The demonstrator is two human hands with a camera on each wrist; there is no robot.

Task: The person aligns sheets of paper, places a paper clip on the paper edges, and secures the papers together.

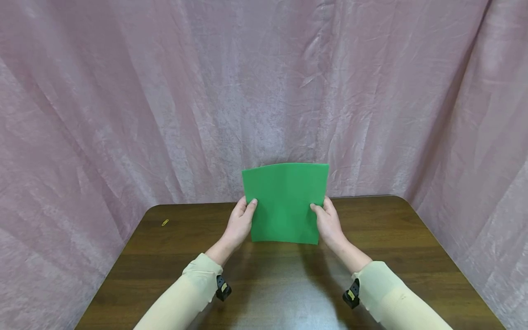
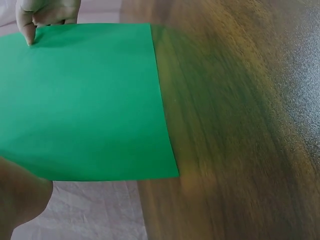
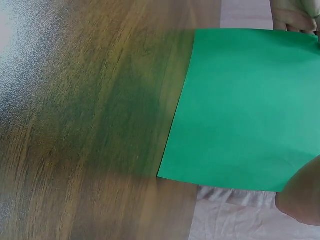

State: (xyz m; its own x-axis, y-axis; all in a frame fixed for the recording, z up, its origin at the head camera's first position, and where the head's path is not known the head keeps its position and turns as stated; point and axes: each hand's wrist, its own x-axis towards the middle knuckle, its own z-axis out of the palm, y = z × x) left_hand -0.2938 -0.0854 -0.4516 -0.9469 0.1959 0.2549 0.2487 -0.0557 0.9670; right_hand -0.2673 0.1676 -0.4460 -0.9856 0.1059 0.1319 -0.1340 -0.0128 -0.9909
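A green sheet (image 1: 286, 206) is held up over the table (image 1: 371, 220), its upper part standing against the pink curtain (image 1: 264, 91). It is plain, matt and nearly square, looks wider at the top than at the bottom, and its top edge bows gently, with the left corner a little lower than the right. The left hand (image 1: 241, 222) pinches its left edge and the right hand (image 1: 328, 224) its right edge, each with the thumb on the near face and the other fingers passing behind; both grips sit about midway up the sides. Whether the sheet is one layer or folded is hard to tell, as the wrist views cut off part of it. Those wrist views bring out a green reflection on the table below the sheet's lower edge, which the head view hardly shows, and the left one catches the right thumb pressing its tip onto the surface. The head view alone shows the yellow clip (image 1: 165, 222) lying near the table's far left corner, well apart from the hands, and the pale sleeves (image 1: 185, 293).
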